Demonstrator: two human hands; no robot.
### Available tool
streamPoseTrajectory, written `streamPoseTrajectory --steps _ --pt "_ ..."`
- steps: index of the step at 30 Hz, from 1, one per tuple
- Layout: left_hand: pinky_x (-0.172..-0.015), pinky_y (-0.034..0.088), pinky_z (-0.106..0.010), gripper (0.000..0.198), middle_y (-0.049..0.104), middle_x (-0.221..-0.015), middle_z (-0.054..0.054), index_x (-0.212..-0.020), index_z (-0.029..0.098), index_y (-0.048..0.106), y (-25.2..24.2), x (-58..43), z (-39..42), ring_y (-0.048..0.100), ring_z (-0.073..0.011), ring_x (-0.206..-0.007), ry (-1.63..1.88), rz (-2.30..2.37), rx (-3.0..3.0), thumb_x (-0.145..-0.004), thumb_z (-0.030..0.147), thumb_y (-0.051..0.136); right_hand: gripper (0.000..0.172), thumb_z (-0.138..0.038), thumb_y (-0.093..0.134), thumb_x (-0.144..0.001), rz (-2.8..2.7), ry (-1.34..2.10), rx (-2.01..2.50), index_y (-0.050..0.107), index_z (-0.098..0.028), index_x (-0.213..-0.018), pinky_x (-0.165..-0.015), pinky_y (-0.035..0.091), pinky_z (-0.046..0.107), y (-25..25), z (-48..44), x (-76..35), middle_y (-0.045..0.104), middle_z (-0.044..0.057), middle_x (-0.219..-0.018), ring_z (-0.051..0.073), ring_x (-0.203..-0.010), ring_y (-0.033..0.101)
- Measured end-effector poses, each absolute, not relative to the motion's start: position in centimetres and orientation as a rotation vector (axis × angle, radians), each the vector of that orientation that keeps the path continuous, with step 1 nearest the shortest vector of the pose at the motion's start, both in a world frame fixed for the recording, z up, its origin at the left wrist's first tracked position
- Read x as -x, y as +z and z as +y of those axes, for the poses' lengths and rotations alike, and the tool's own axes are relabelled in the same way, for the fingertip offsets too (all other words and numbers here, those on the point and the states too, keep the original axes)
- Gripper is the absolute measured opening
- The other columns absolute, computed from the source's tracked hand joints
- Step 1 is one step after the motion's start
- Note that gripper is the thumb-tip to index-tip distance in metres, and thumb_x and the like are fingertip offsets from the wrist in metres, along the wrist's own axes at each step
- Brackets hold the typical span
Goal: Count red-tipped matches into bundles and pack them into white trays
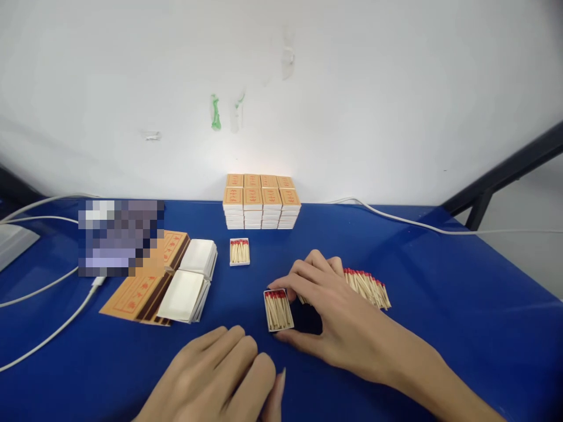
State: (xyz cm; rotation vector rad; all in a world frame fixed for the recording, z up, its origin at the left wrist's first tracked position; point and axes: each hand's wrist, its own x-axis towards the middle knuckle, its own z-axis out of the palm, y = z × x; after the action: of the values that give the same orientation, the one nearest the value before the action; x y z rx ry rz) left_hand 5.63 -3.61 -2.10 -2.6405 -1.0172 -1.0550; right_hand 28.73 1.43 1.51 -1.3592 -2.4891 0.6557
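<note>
My right hand [338,310] grips a small white matchbox tray [278,310] full of red-tipped matches, index finger at its far edge and thumb at its near edge. Under and behind that hand lies a loose pile of matches [367,287], partly covered by the fingers. My left hand [220,369] is curled closed on the near side of the table; its fingertips are hidden beneath it, and nothing shows in it. A second filled matchbox tray [240,252] lies flat farther back, apart from both hands.
Against the wall stands a block of stacked matchboxes [262,202]. To the left are stacks of white trays [182,296], flat orange matchbox sleeves [132,296] and a blurred-out device [121,234] with a white cable [57,343]. Another cable [404,224] crosses the blue table [461,316] at the right.
</note>
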Motion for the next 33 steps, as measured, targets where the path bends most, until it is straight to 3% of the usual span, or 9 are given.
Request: streamPoseTrajectory --steps 3,6,12,24,33 --pt "-0.048 0.050 -0.036 0.032 0.057 -0.060 0.004 -0.070 0.023 0.055 -2.1 -5.5 -3.2 0.058 -0.0153 -0.049 -0.999 -0.986 2.742 -0.094 0.003 0.061 0.033 -0.041 0.084 -0.098 -2.494 0.646 1.352 0.071 -0.029 -0.126 -0.099 0.041 0.050 1.5 1.9 -28.4 0.070 0.005 -0.113 0.030 -0.111 0.055" --pt "-0.044 0.046 -0.035 0.035 0.052 -0.059 0.005 -0.068 0.023 0.052 -2.1 -5.4 -3.1 0.052 -0.0134 -0.047 -0.991 -0.986 2.772 -0.095 0.002 0.061 0.036 -0.046 0.084 -0.097 -2.468 0.540 1.368 0.072 -0.027 -0.125 -0.097 0.041 0.049 1.7 3.2 -28.0 0.071 0.006 -0.112 0.030 -0.110 0.055" --pt "-0.045 0.044 -0.036 0.034 0.052 -0.058 0.005 -0.067 0.022 0.057 -2.1 -5.6 -3.3 0.051 -0.0135 -0.047 -1.027 -0.947 2.758 -0.094 0.003 0.060 0.035 -0.040 0.081 -0.100 -2.414 0.515 1.361 0.071 -0.022 -0.128 -0.096 0.047 0.042 1.7 7.2 -27.3 0.072 0.003 -0.096 0.027 -0.105 0.061" --pt "-0.042 0.037 -0.036 0.035 0.049 -0.055 0.004 -0.063 0.022 0.058 -2.5 -5.8 -3.1 0.045 -0.0137 -0.044 -1.052 -0.949 2.726 -0.093 0.004 0.059 0.033 -0.035 0.080 -0.102 -2.446 0.635 1.353 0.069 -0.022 -0.131 -0.092 0.049 0.037 1.2 9.6 -26.0 0.074 0.001 -0.098 0.024 -0.104 0.066" --pt "-0.042 0.039 -0.036 0.035 0.049 -0.055 0.005 -0.063 0.023 0.056 -2.8 -5.7 -3.0 0.046 -0.0141 -0.043 -1.032 -0.935 2.706 -0.092 0.003 0.057 0.057 -0.050 0.085 -0.097 -2.491 0.609 1.461 0.065 -0.023 -0.143 -0.078 0.046 0.036 1.3 9.9 -25.6 0.074 0.002 -0.098 0.023 -0.087 0.067"
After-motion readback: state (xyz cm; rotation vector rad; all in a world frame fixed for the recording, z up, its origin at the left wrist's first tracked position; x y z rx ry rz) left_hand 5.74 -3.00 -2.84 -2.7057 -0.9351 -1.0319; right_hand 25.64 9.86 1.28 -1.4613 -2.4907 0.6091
